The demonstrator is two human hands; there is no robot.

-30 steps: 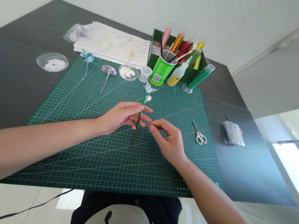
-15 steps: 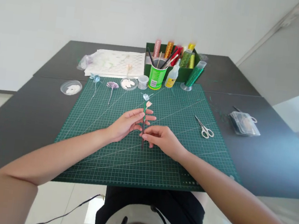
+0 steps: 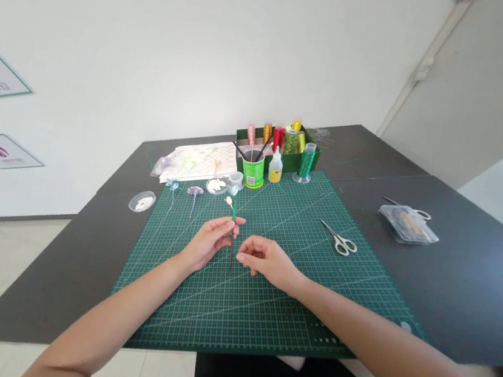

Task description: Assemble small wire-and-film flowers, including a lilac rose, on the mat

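Observation:
My left hand (image 3: 208, 243) pinches a thin green-wrapped stem (image 3: 232, 229) with a small pale flower at its top, held upright over the green cutting mat (image 3: 265, 300). Just to the right of the stem's lower end is my right hand (image 3: 263, 261), its fingers curled in a pinch; what it holds, if anything, is too small to see. Two finished wire flowers, a blue one (image 3: 173, 186) and a purple one (image 3: 195, 192), lie at the mat's far left.
A green box of thread spools (image 3: 279, 146), a green cup of tools (image 3: 253, 170), a glue bottle (image 3: 275, 167) and small dishes of petals (image 3: 142, 202) stand at the far edge. Scissors (image 3: 340, 240) lie on the mat's right. A clear plastic case (image 3: 407, 223) rests on the dark table.
The camera has tilted up and back, showing more wall. My right hand has let go of the stem's lower part and drawn slightly right; my left hand still holds the stem.

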